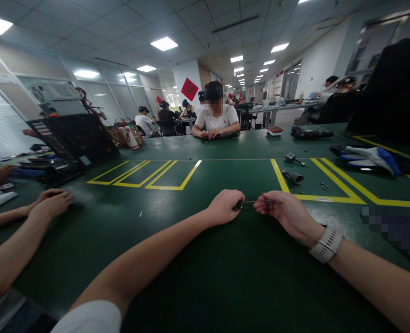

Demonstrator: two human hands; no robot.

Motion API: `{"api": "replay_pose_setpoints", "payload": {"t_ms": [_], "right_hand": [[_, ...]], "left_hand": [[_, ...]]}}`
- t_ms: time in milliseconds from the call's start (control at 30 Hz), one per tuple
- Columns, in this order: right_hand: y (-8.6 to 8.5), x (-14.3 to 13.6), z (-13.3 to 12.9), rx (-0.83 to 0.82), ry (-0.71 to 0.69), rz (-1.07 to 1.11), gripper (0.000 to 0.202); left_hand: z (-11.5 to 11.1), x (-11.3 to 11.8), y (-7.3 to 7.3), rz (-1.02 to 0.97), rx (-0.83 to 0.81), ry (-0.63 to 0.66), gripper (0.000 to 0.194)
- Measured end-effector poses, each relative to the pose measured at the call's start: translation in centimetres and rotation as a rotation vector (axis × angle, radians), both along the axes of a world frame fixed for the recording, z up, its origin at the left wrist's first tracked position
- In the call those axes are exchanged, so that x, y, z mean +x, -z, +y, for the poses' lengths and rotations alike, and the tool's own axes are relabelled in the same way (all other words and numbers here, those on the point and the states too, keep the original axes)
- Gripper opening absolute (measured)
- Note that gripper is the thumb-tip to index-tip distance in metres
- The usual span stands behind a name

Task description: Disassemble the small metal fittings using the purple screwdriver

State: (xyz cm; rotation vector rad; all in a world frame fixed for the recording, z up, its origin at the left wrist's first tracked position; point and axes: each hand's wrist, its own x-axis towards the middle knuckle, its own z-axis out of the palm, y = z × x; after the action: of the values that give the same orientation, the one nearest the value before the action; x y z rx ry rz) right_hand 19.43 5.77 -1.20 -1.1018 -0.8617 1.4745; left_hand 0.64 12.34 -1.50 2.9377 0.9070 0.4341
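My left hand (pixel 225 206) is wrapped round a dark cylindrical part (pixel 239 205), its round open end facing right. In my right hand (pixel 283 212), the fingers pinch a thin metal rod (pixel 249 201), which points left towards that open end. Whether the rod touches the part, I cannot tell. Just below the rod, a tiny dark piece (pixel 245 208) lies on the green table (pixel 191 277). Beyond my right hand are a grey metal part with a cup-like end (pixel 293 177) and a similar metal part with a thin shaft (pixel 295 159). Several small dark pieces (pixel 324 186) lie near them.
Yellow tape (pixel 329 199) marks the table. Blue-white gloves (pixel 371 157), a black power tool (pixel 310 133) and a red-white box (pixel 274 131) lie farther back. A co-worker's hands (pixel 50 203) are at left; another person (pixel 218 118) sits opposite. A black panel (pixel 76 138) stands left.
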Motion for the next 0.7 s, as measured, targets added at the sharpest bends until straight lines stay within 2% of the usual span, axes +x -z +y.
{"api": "replay_pose_setpoints", "payload": {"t_ms": [367,700], "right_hand": [[0.8,0.1,0.1,0.033,0.155,-0.128,0.024],[0.6,-0.6,-0.4,0.068,0.160,-0.251,0.025]], "left_hand": [[-1.0,0.6,-0.8,0.142,0.150,-0.097,0.009],[-1.9,1.6,-1.5,0.287,0.288,-0.108,0.008]]}}
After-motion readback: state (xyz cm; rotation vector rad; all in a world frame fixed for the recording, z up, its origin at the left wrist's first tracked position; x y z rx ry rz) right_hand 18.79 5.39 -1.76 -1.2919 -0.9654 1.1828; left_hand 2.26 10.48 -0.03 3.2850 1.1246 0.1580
